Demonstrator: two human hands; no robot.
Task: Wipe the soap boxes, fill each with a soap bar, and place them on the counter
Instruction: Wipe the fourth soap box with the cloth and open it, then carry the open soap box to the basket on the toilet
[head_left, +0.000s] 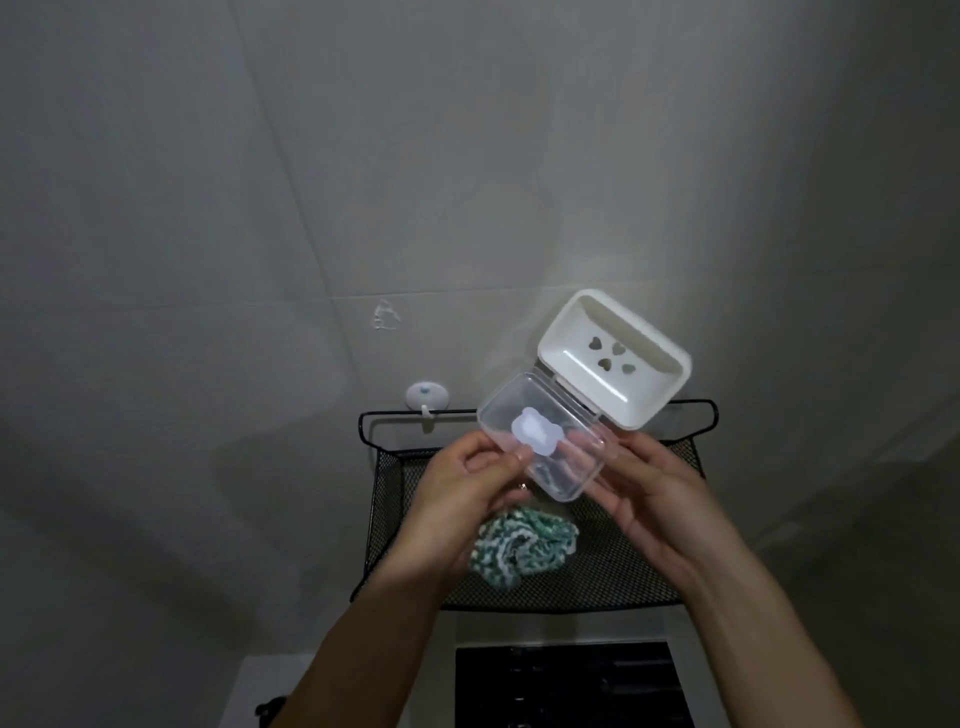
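Head view, close, angled down toward a dim, perhaps tiled wall (260, 208).

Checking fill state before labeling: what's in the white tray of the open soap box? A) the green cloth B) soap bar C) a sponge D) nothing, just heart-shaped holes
D: the white tray is bare, showing only four heart-shaped holes; the green cloth lies in the mesh basket below, while the left hand and right hand hold the box by its clear lid.
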